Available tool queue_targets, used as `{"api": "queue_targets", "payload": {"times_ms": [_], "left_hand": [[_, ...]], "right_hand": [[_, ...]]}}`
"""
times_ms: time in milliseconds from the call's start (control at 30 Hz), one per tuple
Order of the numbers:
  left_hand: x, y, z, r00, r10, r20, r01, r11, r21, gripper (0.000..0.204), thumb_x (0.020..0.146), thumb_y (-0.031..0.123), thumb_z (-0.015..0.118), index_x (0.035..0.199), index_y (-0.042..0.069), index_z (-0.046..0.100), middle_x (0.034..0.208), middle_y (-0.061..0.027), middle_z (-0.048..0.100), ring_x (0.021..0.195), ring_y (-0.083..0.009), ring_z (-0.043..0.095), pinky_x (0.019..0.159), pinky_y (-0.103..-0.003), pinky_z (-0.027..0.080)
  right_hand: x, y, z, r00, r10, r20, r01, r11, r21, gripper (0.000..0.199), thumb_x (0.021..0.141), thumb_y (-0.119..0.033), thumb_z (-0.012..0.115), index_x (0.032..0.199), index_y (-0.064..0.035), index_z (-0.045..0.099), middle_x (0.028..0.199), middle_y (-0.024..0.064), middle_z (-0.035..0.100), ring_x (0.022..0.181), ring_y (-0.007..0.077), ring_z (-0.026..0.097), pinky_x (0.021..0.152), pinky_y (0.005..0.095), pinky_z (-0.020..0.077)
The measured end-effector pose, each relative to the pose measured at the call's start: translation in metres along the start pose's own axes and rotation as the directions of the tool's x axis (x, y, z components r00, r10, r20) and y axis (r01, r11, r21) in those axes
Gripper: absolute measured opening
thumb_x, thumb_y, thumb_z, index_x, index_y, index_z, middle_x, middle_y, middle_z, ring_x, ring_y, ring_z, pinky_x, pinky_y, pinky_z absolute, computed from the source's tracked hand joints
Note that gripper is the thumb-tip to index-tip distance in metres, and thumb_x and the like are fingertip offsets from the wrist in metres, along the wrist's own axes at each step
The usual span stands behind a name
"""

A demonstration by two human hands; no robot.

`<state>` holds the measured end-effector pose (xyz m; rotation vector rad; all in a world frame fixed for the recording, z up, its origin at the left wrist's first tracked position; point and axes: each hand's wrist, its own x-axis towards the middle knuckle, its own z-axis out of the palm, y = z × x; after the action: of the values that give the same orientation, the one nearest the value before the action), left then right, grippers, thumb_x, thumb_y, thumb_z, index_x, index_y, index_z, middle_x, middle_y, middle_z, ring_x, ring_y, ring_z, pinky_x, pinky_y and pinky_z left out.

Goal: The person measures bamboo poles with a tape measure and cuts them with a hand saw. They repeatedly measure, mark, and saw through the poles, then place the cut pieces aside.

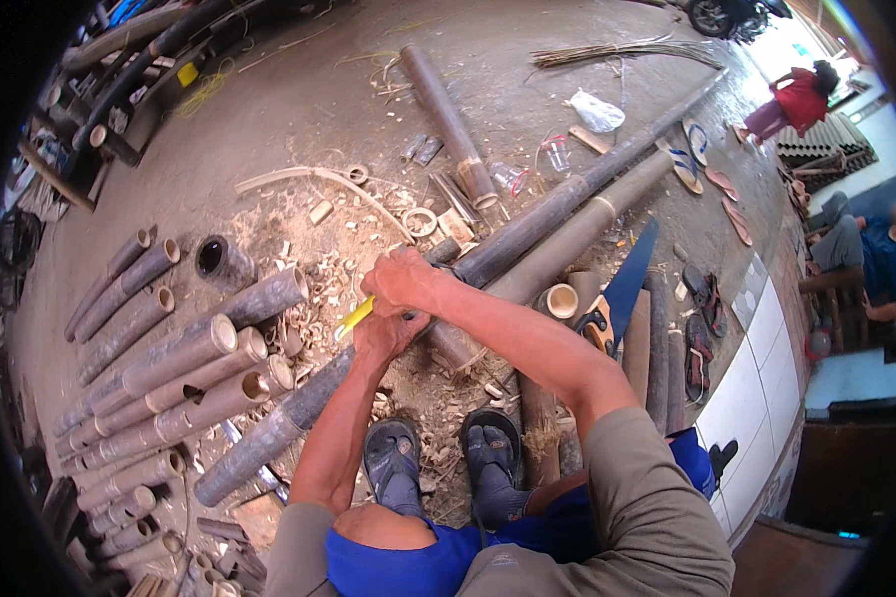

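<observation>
A long dark bamboo pole point(498, 249) lies slantwise in front of me, from the lower left to the far right. My two hands meet over its middle. My right hand point(405, 280) is closed, with a narrow yellow strip point(355, 317), perhaps a tape-measure blade, sticking out at its fingers. Just below, my left hand point(386, 334) is curled close to the strip and the pole; its grip is partly hidden. Beyond the hands, a cut bamboo ring point(419, 222) rests among pale shavings point(338, 254).
Cut bamboo tubes point(184, 355) lie stacked at left. A handsaw point(622, 289) with a blue blade stands at right, near a second bamboo pole point(577, 239). Sandals point(702, 298) lie farther right. One person in red point(799, 102) is far right; another point(871, 254) sits at the right edge.
</observation>
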<state>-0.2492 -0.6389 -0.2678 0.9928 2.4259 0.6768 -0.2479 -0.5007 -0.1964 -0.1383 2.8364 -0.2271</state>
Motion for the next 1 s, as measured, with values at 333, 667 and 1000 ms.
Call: {"api": "queue_targets", "payload": {"times_ms": [333, 667, 1000], "left_hand": [[0.007, 0.009, -0.02, 0.979, -0.128, 0.157, 0.11, 0.987, 0.113, 0.082, 0.089, 0.073, 0.059, 0.125, 0.001, 0.071, 0.109, -0.0305, 0.075, 0.105, -0.0452, 0.072, 0.093, -0.052, 0.055], [0.031, -0.044, -0.025, 0.835, -0.142, 0.532, 0.194, 0.98, -0.044, 0.092, 0.092, 0.076, 0.048, 0.128, -0.006, 0.069, 0.124, -0.0351, 0.069, 0.116, -0.0454, 0.068, 0.103, -0.049, 0.05], [0.029, -0.061, -0.032, 0.772, -0.192, 0.605, 0.2, 0.978, 0.056, 0.102, 0.094, 0.079, 0.045, 0.141, -0.01, 0.058, 0.138, -0.0356, 0.062, 0.131, -0.044, 0.06, 0.112, -0.047, 0.042]], "right_hand": [[-0.129, 0.069, -0.045, 0.965, 0.233, 0.121, -0.255, 0.941, 0.223, 0.06, 0.085, -0.046, 0.066, 0.127, -0.0027, 0.065, 0.104, 0.0273, 0.075, 0.101, 0.0467, 0.072, 0.087, 0.0565, 0.0574], [-0.384, 0.049, 0.145, 0.733, 0.314, 0.604, -0.593, 0.729, 0.341, 0.071, 0.088, -0.064, 0.064, 0.123, -0.0025, 0.069, 0.113, 0.0281, 0.073, 0.105, 0.0448, 0.072, 0.09, 0.0537, 0.0561], [-0.358, -0.007, 0.119, 0.65, 0.76, -0.029, -0.71, 0.619, 0.336, 0.067, 0.084, -0.047, 0.079, 0.138, -0.0119, 0.058, 0.132, 0.0202, 0.061, 0.118, 0.0394, 0.06, 0.094, 0.0491, 0.0528]]}}
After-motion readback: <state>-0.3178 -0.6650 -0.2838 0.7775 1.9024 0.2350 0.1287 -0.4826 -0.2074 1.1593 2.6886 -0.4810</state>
